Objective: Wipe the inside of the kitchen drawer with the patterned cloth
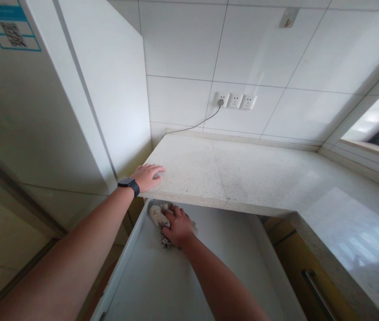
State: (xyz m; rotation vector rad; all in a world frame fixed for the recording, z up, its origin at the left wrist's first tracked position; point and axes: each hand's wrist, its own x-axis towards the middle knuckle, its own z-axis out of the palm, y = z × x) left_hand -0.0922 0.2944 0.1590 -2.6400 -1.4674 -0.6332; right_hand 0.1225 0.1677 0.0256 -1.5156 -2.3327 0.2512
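My right hand (178, 226) presses a crumpled pale cloth (158, 215) against the floor of an open white drawer (229, 249), near its back left corner just under the counter's edge. The fingers curl over the cloth and grip it. My left hand (148, 175) lies flat on the left front corner of the speckled stone countertop (243, 174), fingers stretched out, holding nothing. A black watch (129, 183) is on that wrist.
A tall white cabinet or fridge side (85, 89) stands at the left with a QR sticker (11, 31). A triple wall socket (235, 101) with a grey cable (196, 125) sits on the tiled back wall. A yellow cabinet front with a handle (316, 290) is at the right.
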